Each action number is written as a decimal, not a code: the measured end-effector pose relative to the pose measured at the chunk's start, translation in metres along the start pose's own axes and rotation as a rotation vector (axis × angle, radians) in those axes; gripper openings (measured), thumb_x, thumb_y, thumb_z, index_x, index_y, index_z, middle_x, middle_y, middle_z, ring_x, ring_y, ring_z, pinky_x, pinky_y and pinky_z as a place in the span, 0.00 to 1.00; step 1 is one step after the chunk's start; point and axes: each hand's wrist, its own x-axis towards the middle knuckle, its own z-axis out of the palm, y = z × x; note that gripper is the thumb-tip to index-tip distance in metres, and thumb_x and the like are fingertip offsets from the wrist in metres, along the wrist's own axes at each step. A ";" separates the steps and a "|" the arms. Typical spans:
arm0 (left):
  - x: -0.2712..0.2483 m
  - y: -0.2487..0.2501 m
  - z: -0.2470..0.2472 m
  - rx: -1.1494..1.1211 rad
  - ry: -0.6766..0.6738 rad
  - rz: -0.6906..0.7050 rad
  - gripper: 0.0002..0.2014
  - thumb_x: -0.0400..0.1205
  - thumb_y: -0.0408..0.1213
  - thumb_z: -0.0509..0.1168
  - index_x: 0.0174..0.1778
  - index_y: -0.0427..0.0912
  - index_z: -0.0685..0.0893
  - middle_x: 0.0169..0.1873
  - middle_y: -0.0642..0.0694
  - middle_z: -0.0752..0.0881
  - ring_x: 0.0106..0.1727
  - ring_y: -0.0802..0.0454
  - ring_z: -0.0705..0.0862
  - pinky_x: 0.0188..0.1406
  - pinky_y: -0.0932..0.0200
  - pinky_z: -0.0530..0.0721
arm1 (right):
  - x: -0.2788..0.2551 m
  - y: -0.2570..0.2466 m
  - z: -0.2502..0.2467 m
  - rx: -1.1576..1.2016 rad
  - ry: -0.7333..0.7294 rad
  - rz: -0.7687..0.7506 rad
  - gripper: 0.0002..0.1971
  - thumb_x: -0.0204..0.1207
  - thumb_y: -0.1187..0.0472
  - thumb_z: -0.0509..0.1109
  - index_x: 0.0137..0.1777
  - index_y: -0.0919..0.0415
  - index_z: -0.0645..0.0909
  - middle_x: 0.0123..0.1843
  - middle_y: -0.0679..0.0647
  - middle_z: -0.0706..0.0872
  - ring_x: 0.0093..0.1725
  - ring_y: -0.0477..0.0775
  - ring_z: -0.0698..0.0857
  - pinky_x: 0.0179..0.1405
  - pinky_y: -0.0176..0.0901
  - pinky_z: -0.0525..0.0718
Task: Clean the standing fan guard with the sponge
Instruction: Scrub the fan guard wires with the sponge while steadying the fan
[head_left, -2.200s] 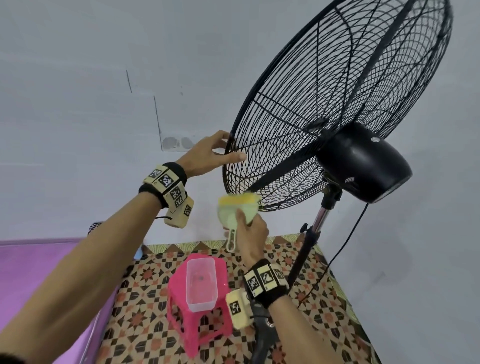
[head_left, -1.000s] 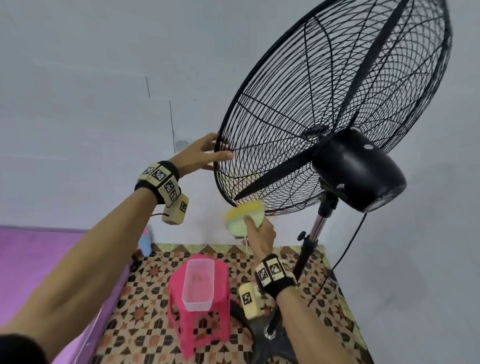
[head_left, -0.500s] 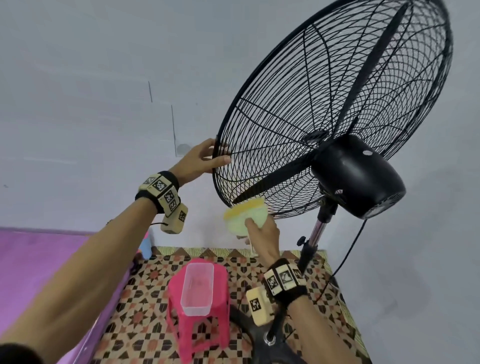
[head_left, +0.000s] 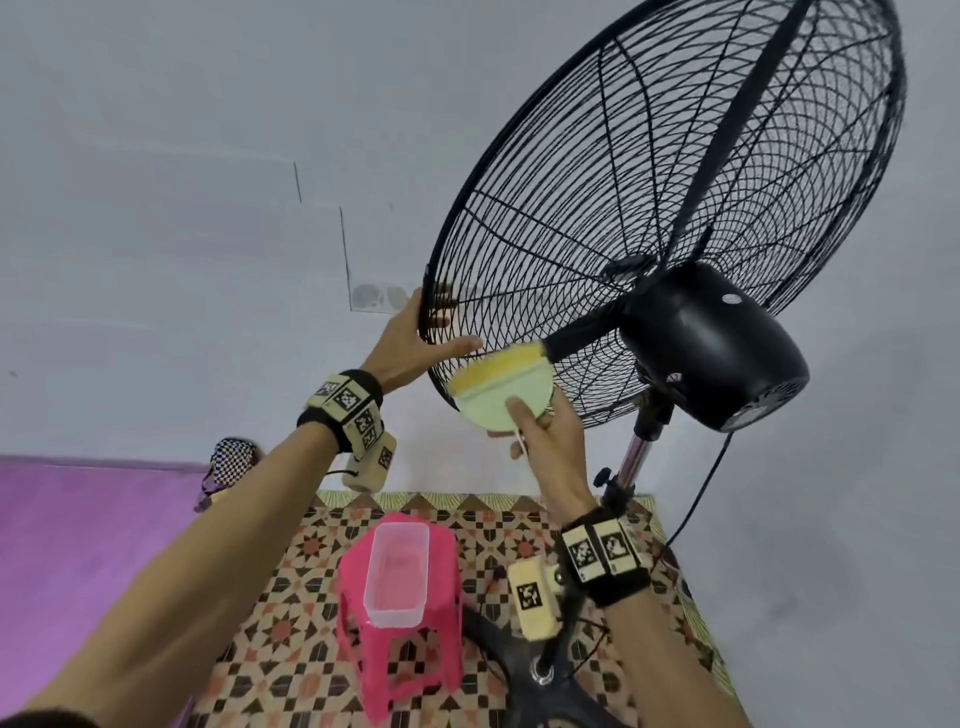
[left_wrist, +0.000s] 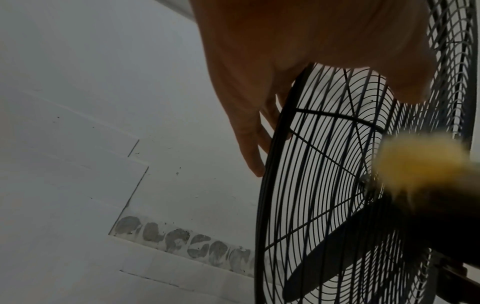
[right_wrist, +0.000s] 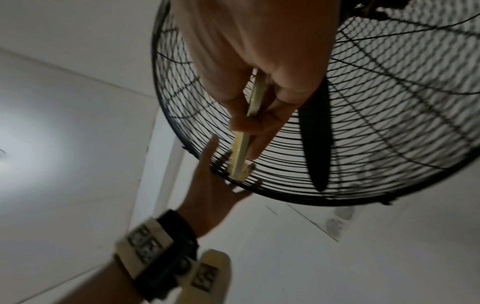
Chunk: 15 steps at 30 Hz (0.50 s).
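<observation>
From the head camera, your left hand (head_left: 410, 345) is grasping the lower left rim of the fan guard (head_left: 597, 171), thumb on the near side and the other fingers round the far side. Your right hand (head_left: 550, 441) is clamped on the pale green handle of the sponge (head_left: 498, 387), its yellow edge pushed up against the bottom wires of the guard, right next to your left thumb. Down below, a clear plastic tub (head_left: 397, 571) sits on a pink stool (head_left: 400, 639) on the patterned mat (head_left: 291, 649).

Left wrist camera: your fingers (left_wrist: 249, 131) run along the far side of the rim, and the sponge shows up as a yellow blur (left_wrist: 420, 162) against the wires.

Right wrist camera: your fingers (right_wrist: 262, 121) pinch the thin handle edge-on, with the sponge's yellow tip (right_wrist: 237, 168) touching the wires by the rim, just beside your left hand (right_wrist: 213, 197).
</observation>
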 end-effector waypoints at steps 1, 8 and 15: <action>0.000 0.000 0.001 0.003 0.012 -0.001 0.52 0.66 0.71 0.76 0.82 0.48 0.70 0.74 0.49 0.82 0.70 0.53 0.82 0.69 0.52 0.77 | 0.003 -0.004 0.001 -0.003 0.002 -0.029 0.09 0.86 0.58 0.72 0.64 0.54 0.79 0.54 0.57 0.92 0.43 0.59 0.95 0.26 0.43 0.82; -0.002 0.000 0.005 0.014 0.075 0.004 0.53 0.66 0.73 0.75 0.83 0.46 0.71 0.74 0.50 0.82 0.69 0.53 0.82 0.70 0.52 0.77 | 0.007 0.037 -0.005 -0.165 0.095 0.243 0.10 0.86 0.62 0.70 0.65 0.59 0.80 0.62 0.60 0.90 0.37 0.55 0.95 0.22 0.38 0.78; -0.002 -0.002 0.006 0.037 0.086 -0.002 0.51 0.67 0.74 0.76 0.82 0.49 0.72 0.73 0.51 0.83 0.72 0.51 0.83 0.76 0.44 0.80 | 0.005 0.003 0.011 0.025 0.058 0.092 0.08 0.87 0.61 0.71 0.63 0.58 0.79 0.54 0.56 0.92 0.39 0.56 0.95 0.19 0.37 0.71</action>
